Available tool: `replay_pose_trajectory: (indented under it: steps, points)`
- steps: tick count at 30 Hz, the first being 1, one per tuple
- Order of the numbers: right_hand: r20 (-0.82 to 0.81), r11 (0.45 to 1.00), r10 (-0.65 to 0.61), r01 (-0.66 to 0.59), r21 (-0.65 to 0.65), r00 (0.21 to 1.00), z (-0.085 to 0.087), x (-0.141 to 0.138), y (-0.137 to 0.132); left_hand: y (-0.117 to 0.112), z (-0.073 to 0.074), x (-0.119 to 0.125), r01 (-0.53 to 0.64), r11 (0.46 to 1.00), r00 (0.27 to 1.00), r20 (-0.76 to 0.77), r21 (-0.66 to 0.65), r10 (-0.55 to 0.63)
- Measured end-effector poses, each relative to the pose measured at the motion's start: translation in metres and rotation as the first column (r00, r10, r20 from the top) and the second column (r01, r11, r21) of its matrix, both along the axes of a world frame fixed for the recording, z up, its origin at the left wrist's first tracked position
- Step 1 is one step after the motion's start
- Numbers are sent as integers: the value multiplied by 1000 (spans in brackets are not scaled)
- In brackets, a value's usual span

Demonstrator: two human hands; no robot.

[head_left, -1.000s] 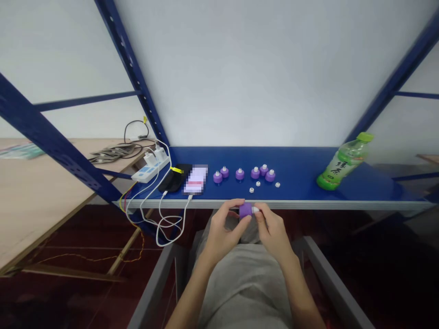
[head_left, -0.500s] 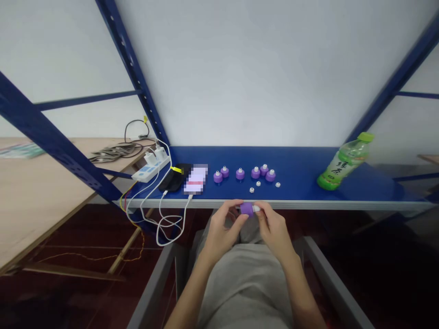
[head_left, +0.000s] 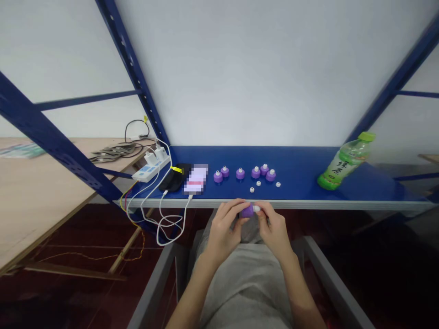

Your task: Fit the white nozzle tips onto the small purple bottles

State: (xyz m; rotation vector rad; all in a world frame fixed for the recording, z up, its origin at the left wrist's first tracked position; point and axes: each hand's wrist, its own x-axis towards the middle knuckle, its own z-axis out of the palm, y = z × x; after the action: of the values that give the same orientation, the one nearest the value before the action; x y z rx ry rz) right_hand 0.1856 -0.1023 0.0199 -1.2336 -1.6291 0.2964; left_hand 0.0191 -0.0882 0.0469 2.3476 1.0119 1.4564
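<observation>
Held item: one purple cap (head_left: 247,211), lying sideways in front of the counter's near edge, above the seated person's lap. A white tip (head_left: 256,209) projects from its right end; whether the two are fastened together cannot be told.

Hands: two, bare. Left hand (head_left: 223,230), fingers and thumb closed about the purple body. Right hand (head_left: 275,228), thumb and fingers pinching the white tip.

Counter (head_left: 298,164): blue top, pale front edge. Upon it, left to right:
– Power strip (head_left: 149,171), white, at the left end, two white plugs (head_left: 155,156) inserted.
– Black case (head_left: 171,180), yellow tag on top.
– Phone (head_left: 195,178), screen pixelated, white cable (head_left: 185,220) attached, hanging over the edge.
– Pair of capped pieces (head_left: 218,178), purple with white tops, close together.
– Single piece (head_left: 240,175), same pattern, upright.
– Cluster of three (head_left: 255,174), likewise upright.
– Small white rings (head_left: 252,190), three, loose, nearer the front edge.
– Bottle (head_left: 339,168), green cap, green-and-white label, well apart at right.
</observation>
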Motion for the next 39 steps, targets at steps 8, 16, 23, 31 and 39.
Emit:
replay_pose_trajectory:
  steps: [8, 16, 23, 31, 39]
  points:
    - [-104, 1000, 3, -6, -29, 995, 6, -5, -1, 1, -1, 0, -12, 999, 1000, -2, 36, 12]
    - [-74, 996, 40, -34, 82, 996, 7, 1, 0, -3, 0, 0, 91, 949, 983, 182, -303, -36]
    - [-32, 996, 37, -34, 85, 999, 2, -5, -1, -5, 1, -1, 86, 878, 978, 209, -471, 17]
    - [-6, 998, 18, -17, 58, 1000, 5, -3, -2, -6, 2, 2, 90, 885, 987, 163, -456, -16]
    - [9, 997, 17, -18, 74, 1000, 5, 0, -1, -6, -2, 4, 95, 897, 989, 141, -432, -36]
